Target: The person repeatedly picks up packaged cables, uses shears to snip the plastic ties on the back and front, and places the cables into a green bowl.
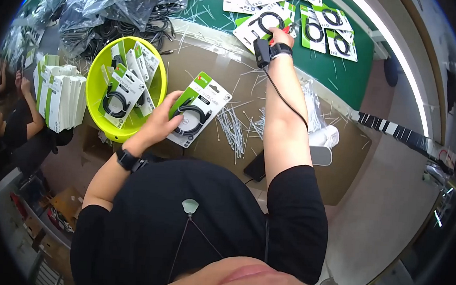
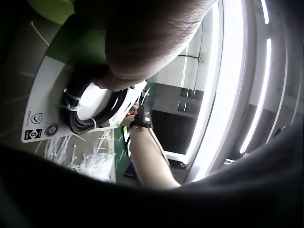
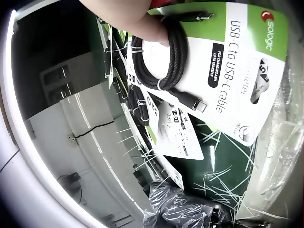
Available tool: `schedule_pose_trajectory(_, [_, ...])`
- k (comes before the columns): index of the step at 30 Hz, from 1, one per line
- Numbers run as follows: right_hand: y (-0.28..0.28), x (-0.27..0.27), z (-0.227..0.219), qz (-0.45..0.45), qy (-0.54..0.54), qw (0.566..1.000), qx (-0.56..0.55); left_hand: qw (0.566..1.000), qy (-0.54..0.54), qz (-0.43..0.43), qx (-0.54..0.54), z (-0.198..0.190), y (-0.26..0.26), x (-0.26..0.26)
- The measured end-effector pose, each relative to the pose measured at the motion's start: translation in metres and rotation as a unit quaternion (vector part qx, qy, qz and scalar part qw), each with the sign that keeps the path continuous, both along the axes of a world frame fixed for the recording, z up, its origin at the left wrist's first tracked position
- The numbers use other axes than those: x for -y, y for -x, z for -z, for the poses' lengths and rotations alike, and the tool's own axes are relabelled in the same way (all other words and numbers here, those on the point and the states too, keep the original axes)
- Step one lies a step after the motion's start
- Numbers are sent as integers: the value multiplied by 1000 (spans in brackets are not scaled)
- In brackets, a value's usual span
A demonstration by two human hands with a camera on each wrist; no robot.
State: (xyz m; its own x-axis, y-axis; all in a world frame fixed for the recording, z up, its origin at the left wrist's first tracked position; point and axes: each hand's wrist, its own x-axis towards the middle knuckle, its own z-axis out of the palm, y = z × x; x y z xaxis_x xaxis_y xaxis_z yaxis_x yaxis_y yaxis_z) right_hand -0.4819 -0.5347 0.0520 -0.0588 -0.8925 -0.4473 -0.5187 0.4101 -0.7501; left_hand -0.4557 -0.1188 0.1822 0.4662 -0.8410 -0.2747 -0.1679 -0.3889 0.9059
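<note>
Under the left hand [image 1: 158, 122] lies a carded USB cable [image 1: 198, 109], flat on the brown bench [image 1: 282, 187], just beside the yellow-green bowl [image 1: 97, 106]; the fingers [image 1: 174, 119] are spread and pressing down on the coiled black cable, thumb up along the card's green edge, so this hand is flattened on it rather than curled round it; the card's long axis runs diagonally, from the person's belly up and away to the right; the bowl sits to the left of it, touching or nearly so. Out at the far edge, the right hand [image 1: 281, 37] is stretched well away over the green mat [image 1: 346, 79], its fingertips [image 3: 142, 19] on another carded cable [image 3: 223, 71], the one reading USB-C to USB-C in the right wrist view; whether those fingers pinch it or merely press it, I cannot tell. So the left hand is far nearer the bench card. Count: one card under the left hand; about five cards standing in the bowl; at least seven laid out on the mat, some cut off by the frame; loose white cable ties [image 1: 234, 130] scattered beyond counting; one stack of white boxes [image 1: 61, 98] left of the bowl; bagged black cables [image 1: 116, 5] heaped behind.
</note>
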Motion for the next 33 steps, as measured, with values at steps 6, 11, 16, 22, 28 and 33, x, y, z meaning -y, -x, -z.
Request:
schedule_pose_trajectory(6, [37,-36,-34,-27,32,930,364,906,214,-293,-220,-59,-43,-50])
schedule_pose_trajectory(11, [32,-164,-130,-198,-117,866,444,744,397,-190,-503,-50,-114,-127])
schedule_pose_trajectory(16, [-25,-285,-149,-305,-65,874,374,643,415,-160,-623,-46,-124,-139])
schedule_pose_trajectory(22, [-41,-334,-148,-354,64,925,122,641,376,-123,-657,-43,-132,-140])
schedule_pose_trajectory(28, [9,-388,-230,-433,312,845,40,632,335,-19,-698,-42,-148,-164])
schedule_pose_trajectory(33, [4,-438,-279,-565,444,695,-32,660,321,3,-680,-49,-153,-183])
